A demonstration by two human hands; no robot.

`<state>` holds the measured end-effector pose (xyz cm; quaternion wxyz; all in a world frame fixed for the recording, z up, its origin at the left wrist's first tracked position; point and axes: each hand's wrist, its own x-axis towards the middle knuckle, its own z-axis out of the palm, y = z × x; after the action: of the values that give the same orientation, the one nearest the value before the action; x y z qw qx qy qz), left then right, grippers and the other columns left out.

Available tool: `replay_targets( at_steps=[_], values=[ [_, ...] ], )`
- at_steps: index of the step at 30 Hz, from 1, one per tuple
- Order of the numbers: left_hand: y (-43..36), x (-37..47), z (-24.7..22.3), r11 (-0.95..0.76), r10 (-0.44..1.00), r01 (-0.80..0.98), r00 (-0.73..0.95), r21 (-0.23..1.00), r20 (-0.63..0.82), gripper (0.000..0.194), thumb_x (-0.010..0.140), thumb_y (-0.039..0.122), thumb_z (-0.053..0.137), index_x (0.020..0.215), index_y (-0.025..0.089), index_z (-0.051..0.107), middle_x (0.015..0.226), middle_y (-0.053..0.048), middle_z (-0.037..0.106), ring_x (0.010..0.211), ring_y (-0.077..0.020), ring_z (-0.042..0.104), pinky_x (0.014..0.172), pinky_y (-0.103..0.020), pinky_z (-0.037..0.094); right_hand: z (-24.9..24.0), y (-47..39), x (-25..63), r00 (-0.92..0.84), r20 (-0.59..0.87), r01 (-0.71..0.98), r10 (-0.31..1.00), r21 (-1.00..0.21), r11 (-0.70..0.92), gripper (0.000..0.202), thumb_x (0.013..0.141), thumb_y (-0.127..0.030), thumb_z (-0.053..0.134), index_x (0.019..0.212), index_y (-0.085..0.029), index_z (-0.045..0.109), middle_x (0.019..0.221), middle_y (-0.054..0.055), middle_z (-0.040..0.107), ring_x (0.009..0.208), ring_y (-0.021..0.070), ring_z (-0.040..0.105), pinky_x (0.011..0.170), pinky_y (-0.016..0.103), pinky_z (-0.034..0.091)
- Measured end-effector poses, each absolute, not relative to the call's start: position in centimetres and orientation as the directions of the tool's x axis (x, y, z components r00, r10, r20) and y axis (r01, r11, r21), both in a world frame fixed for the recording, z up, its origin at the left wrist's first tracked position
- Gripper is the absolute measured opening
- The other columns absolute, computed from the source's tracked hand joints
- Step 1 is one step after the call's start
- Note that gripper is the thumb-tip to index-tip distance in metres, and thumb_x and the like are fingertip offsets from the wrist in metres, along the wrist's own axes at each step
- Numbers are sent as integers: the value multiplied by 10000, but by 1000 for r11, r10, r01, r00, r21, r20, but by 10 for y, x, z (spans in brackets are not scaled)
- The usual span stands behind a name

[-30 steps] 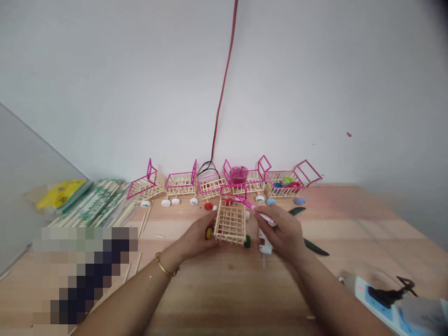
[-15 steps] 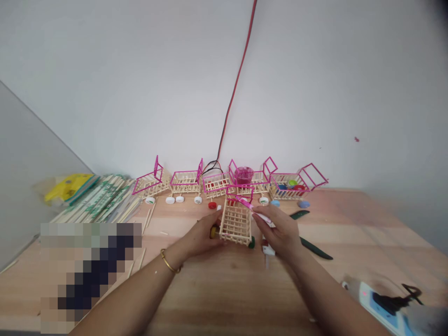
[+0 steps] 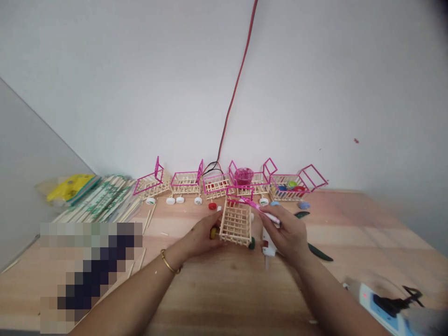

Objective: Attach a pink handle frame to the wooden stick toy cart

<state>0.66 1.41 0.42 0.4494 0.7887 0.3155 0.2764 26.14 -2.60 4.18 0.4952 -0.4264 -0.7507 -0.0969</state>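
My left hand [image 3: 206, 233] grips the left side of a small cart of pale sticks [image 3: 236, 223], near its yellow wheel [image 3: 213, 233]. The cart has a green wheel [image 3: 252, 243] at its lower right and a magenta handle frame [image 3: 239, 191] at its far end. In my right hand [image 3: 285, 231] is a white and pink brush [image 3: 268, 215], its magenta-coated tip at the right end of the handle frame. Behind the cart, a cup of magenta paint [image 3: 244, 176] stands among similar carts.
Several stick carts with magenta rims, one of them a cart [image 3: 185, 183], line the wall. Bundled sticks [image 3: 101, 198] and a yellow bag [image 3: 70, 189] lie left. A glue gun [image 3: 269, 245], dark green blades [image 3: 320, 252] and a power strip [image 3: 380, 308] are on the right.
My right hand and the brush have moved a little to the right. The cart and my left hand have hardly moved.
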Motion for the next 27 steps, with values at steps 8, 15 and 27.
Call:
replay_targets(
  at_steps=[8,15,27],
  values=[
    [16,6,0,-413,734,227,656,882,175,688,771,243,797,1403,215,526,1178,-77,688,1074,-248,649,984,-382,514,40,-24,258,-151,805,721,574,-307,621,103,960,-232,604,1010,-232,694,888,57,791,784,199,763,717,295,604],
    [16,6,4,-432,732,238,656,870,184,657,772,218,790,1384,205,553,1205,-83,694,1099,-259,649,997,-392,504,42,-28,267,-137,815,757,563,-281,590,90,953,-229,607,997,-227,685,895,59,790,789,201,765,709,284,595],
    [15,6,2,-402,737,228,655,887,166,698,762,202,788,1408,211,523,1238,-83,680,1126,-255,643,1015,-389,499,41,-27,264,-135,815,753,564,-285,593,78,952,-218,611,990,-212,679,867,53,777,757,185,751,693,269,581]
  ],
)
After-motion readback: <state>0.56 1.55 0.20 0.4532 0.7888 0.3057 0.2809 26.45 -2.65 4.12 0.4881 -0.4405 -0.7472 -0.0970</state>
